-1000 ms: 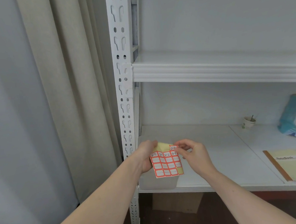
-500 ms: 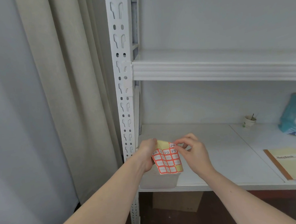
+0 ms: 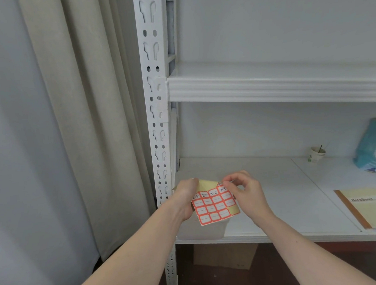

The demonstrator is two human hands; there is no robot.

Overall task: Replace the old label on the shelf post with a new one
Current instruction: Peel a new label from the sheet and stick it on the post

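A sheet of red-bordered labels (image 3: 214, 207) on yellow backing hangs in front of the lower shelf, its top row handwritten. My left hand (image 3: 185, 199) grips the sheet's left edge, where the backing folds over at the top. My right hand (image 3: 243, 189) pinches one label (image 3: 220, 183) at the sheet's upper right corner. The white slotted shelf post (image 3: 155, 100) rises just left of my hands. I cannot make out an old label on it.
A beige curtain (image 3: 73, 126) hangs left of the post. On the lower shelf (image 3: 284, 202) lie a notebook (image 3: 369, 207), a small paper cup (image 3: 317, 154) and a teal bag (image 3: 372, 148). A cardboard box (image 3: 223, 257) sits below the shelf.
My right fingers have worked at the top right label, which lifts a little from the sheet. Both hands and the sheet stay in nearly the same place.
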